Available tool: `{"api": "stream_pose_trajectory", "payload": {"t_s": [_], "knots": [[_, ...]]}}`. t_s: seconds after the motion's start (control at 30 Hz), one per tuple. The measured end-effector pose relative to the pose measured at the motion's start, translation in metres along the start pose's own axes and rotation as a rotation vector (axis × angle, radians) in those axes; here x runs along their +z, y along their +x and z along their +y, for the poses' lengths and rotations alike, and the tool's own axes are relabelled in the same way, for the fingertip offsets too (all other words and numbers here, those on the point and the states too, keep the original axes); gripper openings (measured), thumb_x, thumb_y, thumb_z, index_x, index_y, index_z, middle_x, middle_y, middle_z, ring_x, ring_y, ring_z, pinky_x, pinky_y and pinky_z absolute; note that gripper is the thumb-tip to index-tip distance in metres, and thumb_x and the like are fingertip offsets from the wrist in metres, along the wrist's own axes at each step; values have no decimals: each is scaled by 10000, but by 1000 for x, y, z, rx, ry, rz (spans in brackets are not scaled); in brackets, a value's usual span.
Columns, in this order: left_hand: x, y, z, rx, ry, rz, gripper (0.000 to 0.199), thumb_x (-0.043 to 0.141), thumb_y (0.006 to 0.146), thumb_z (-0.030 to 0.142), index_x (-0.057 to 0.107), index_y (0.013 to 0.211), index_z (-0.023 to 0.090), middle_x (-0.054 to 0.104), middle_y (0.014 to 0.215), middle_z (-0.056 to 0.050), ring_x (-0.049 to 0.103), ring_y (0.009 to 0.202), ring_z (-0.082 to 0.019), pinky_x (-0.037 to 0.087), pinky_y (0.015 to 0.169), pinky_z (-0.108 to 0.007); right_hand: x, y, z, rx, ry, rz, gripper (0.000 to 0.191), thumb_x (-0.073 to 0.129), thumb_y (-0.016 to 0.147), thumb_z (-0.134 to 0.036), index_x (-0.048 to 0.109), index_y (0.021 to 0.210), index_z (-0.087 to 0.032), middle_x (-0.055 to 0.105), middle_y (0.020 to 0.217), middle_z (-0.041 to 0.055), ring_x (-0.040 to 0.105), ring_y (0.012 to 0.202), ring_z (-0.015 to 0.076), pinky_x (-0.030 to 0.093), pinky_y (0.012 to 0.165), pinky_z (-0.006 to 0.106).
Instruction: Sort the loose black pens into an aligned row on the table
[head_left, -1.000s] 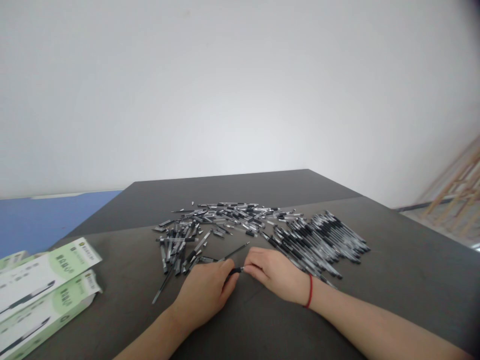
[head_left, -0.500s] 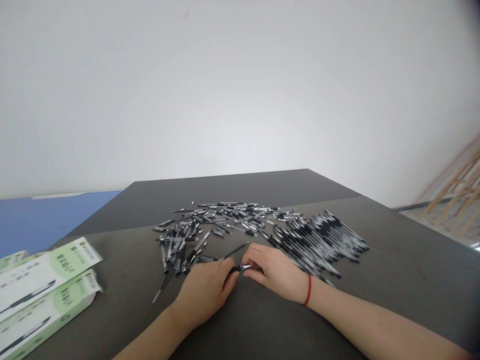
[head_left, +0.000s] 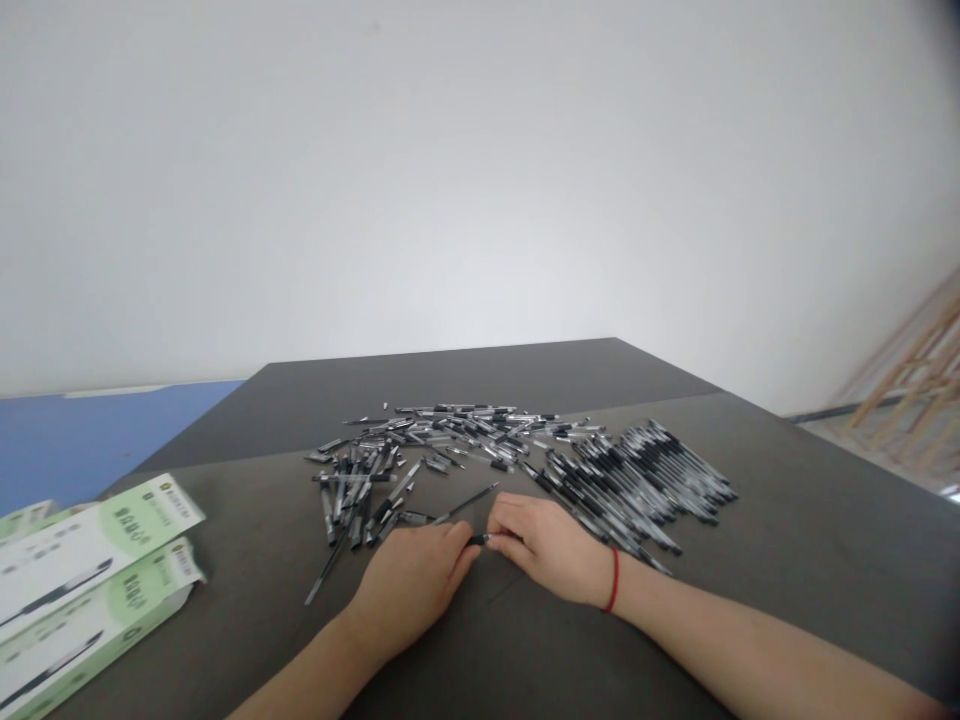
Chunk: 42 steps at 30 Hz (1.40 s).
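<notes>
Low over the table's near half, my left hand (head_left: 416,580) is closed around the black grip of a pen (head_left: 478,540), most of which its fingers hide. Thumb and forefinger of my right hand (head_left: 547,545) pinch the silvery tip end of that same pen. Only a short dark stretch shows between the two hands. Behind my left hand lies a loose pile of pen barrels and parts (head_left: 360,490), and a thin refill (head_left: 469,502) rests just beyond my fingers. Right of my right hand, pens with black grips (head_left: 622,480) lie side by side in a slanted row.
Further back, many pen pieces (head_left: 472,425) are scattered across the dark table (head_left: 465,375). Green and white pen boxes (head_left: 97,560) are stacked at the left edge. A white wall (head_left: 480,180) rises behind, with wooden slats (head_left: 915,370) off to the right.
My right hand's fingertips have closed in on the pen's tip, and less of the pen shows between my hands. The piles and boxes look the same.
</notes>
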<state>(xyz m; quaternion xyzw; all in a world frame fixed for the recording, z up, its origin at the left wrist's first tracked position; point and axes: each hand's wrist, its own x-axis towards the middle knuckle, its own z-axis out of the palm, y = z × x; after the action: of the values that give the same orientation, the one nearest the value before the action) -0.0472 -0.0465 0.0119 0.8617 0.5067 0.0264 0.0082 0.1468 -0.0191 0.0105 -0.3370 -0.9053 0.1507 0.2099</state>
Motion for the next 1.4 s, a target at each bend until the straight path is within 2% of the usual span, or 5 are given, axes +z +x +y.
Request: {"api": "stream_pose_trajectory", "payload": {"t_s": [0.3, 0.57, 0.83, 1.23, 1.4], "knots": [[-6, -1, 7, 7, -8, -4, 257, 344, 939, 339, 552, 880, 201, 667, 793, -42, 639, 705, -189, 440, 621, -262, -16, 10, 14, 38, 74, 99, 170, 460, 921, -253, 605, 878, -174, 591, 838, 27, 547, 798, 135, 409, 731, 243], [-6, -5, 8, 68, -15, 12, 263, 328, 942, 344, 543, 883, 204, 664, 825, -50, 632, 725, -207, 433, 616, -285, 0, 87, 10, -91, -265, -90, 140, 505, 871, -182, 615, 957, -186, 632, 967, 43, 585, 899, 158, 424, 783, 252], [-5, -5, 8, 100, -18, 50, 247, 334, 941, 340, 527, 870, 205, 656, 814, -40, 622, 718, -206, 436, 617, -294, 10, 135, 11, 52, -447, -139, 171, 531, 831, -235, 654, 901, -137, 645, 986, 129, 614, 915, 245, 461, 754, 314], [-4, -3, 3, 5, -59, 78, 261, 335, 936, 359, 539, 859, 214, 665, 759, -26, 631, 673, -203, 412, 587, -273, -5, 105, 1, 216, -291, -54, 121, 500, 793, -208, 564, 872, -142, 672, 840, 89, 627, 772, 190, 445, 646, 261], [-1, 1, 0, -91, -125, 97, 239, 342, 932, 330, 544, 882, 213, 670, 747, -23, 634, 671, -193, 388, 575, -260, -20, 39, 16, 446, 578, -35, 88, 429, 830, -247, 465, 861, -172, 614, 712, 0, 537, 528, 89, 408, 472, 195]]}}
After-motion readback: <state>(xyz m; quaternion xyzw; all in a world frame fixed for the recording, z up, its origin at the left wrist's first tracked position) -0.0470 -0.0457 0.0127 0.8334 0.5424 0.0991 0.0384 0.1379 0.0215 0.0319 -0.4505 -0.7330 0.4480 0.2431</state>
